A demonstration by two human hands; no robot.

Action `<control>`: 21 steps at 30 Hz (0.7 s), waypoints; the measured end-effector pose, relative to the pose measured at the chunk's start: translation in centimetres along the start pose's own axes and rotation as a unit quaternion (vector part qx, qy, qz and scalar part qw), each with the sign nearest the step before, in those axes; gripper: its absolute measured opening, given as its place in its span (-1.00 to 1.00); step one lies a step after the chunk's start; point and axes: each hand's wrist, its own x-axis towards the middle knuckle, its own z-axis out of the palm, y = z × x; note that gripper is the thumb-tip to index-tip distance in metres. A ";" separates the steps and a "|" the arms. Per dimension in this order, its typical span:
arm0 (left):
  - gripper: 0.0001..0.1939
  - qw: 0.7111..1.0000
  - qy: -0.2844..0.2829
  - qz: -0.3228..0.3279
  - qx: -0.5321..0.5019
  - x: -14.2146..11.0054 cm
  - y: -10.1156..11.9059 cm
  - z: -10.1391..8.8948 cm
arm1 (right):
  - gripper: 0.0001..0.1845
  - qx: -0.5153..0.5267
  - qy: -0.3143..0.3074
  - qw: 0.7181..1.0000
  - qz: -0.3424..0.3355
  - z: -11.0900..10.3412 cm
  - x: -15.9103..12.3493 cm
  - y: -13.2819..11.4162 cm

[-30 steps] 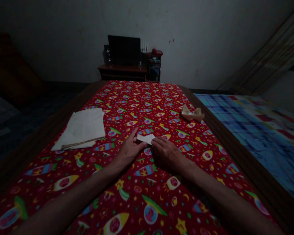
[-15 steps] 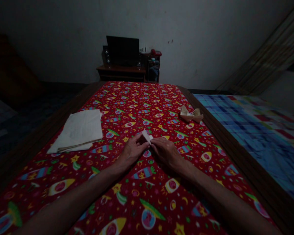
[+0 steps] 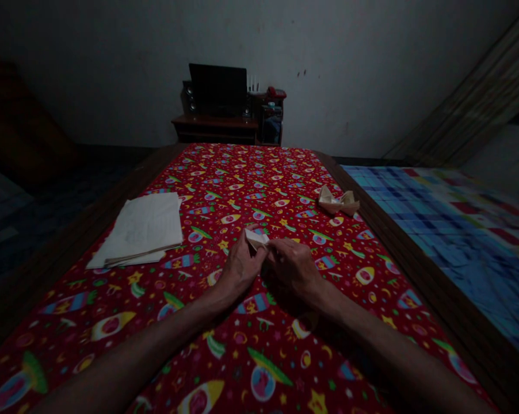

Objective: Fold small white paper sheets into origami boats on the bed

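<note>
A small piece of folded paper (image 3: 256, 237), white with a shaded underside, is held between my two hands above the middle of the red patterned cloth (image 3: 251, 178). My left hand (image 3: 241, 261) is closed on its left side, with the thumb along the near edge. The fingers of my right hand (image 3: 294, 260) pinch its right end; their tips are partly hidden. Farther off to the right sits a folded paper shape (image 3: 338, 201) with pointed, boat-like ends, tan outside and paler within.
A stack of paper sheets (image 3: 141, 227) lies on the cloth at the left. Beyond the table's far end, a desk (image 3: 216, 122) carries a dark monitor (image 3: 218, 89) and a red telephone (image 3: 277, 92). A bed with a blue checked cover (image 3: 436, 230) is at the right.
The folded paper has tipped from upright to a flatter angle, its peak now farther left. My left hand has turned with it, and my right hand has shifted slightly; both still hold it.
</note>
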 end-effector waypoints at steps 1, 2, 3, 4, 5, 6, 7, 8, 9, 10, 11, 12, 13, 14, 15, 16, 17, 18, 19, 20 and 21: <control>-0.49 1.000 -0.006 0.010 -0.002 0.1 0.1 -0.2 | -0.84 0.022 0.013 1.000 0.014 -0.4 0.2 -0.2; -0.46 1.000 -0.011 0.016 -0.002 0.1 0.2 -0.5 | -0.84 0.046 0.025 0.998 0.035 -0.8 0.4 -0.4; -0.44 1.000 -0.013 0.019 0.003 0.2 0.3 -0.8 | -0.84 0.070 0.034 0.995 0.060 -1.1 0.6 -0.5; -0.42 1.000 -0.013 0.021 0.008 0.3 0.5 -1.1 | -0.83 0.089 0.041 0.991 0.087 -1.4 0.8 -0.7; -0.42 1.000 -0.013 0.025 0.013 0.3 0.6 -1.4 | -0.82 0.103 0.044 0.987 0.111 -1.6 0.8 -0.8; -0.43 0.999 -0.015 0.029 0.017 0.3 0.8 -1.6 | -0.81 0.114 0.042 0.985 0.126 -1.7 0.9 -0.9; -0.45 0.999 -0.018 0.032 0.020 0.3 0.9 -1.8 | -0.80 0.119 0.038 0.984 0.129 -1.7 0.8 -1.0; -0.48 0.999 -0.022 0.034 0.024 0.3 1.1 -1.9 | -0.81 0.116 0.034 0.986 0.119 -1.6 0.7 -1.2; -0.49 0.999 -0.025 0.035 0.031 0.3 1.3 -2.0 | -0.81 0.103 0.032 0.989 0.101 -1.6 0.6 -1.3; -0.49 0.998 -0.030 0.034 0.039 0.2 1.4 -2.0 | -0.78 0.082 0.031 0.993 0.076 -1.5 0.4 -1.4; -0.48 0.998 -0.034 0.034 0.044 0.1 1.5 -2.1 | -0.72 0.058 0.032 0.997 0.051 -1.4 0.3 -1.5; -0.47 0.998 -0.039 0.035 0.043 0.1 1.6 -2.1 | -0.65 0.033 0.033 0.998 0.031 -1.4 0.1 -1.5; -0.45 0.998 -0.044 0.039 0.037 0.0 1.8 -2.2 | -0.62 0.013 0.029 0.999 0.018 -1.5 0.0 -1.5; -0.45 0.997 -0.051 0.047 0.031 -0.1 1.9 -2.3 | -0.62 0.003 0.020 1.000 0.013 -1.7 0.0 -1.5; -0.46 0.996 -0.056 0.057 0.028 -0.1 2.1 -2.3 | -0.63 0.002 0.005 1.000 0.014 -1.9 0.0 -1.4; -0.48 0.996 -0.060 0.067 0.027 -0.2 2.4 -2.4 | -0.66 0.003 -0.017 1.000 0.021 -2.2 0.1 -1.3; -0.49 0.995 -0.066 0.075 0.029 -0.2 2.7 -2.5 | -0.69 0.002 -0.041 0.999 0.032 -2.5 0.2 -1.2; -0.50 0.993 -0.074 0.081 0.034 -0.3 2.9 -2.7 | -0.73 -0.001 -0.061 0.997 0.044 -2.7 0.3 -1.1; -0.50 0.992 -0.079 0.085 0.041 -0.2 3.2 -2.8 | -0.75 -0.003 -0.073 0.996 0.056 -2.8 0.4 -1.0; -0.49 0.991 -0.082 0.089 0.049 -0.2 3.3 -2.9 | -0.78 -0.002 -0.080 0.995 0.068 -2.9 0.4 -0.8; -0.46 0.990 -0.084 0.092 0.060 -0.1 3.3 -3.0 | -0.79 0.007 -0.080 0.994 0.078 -2.8 0.4 -0.6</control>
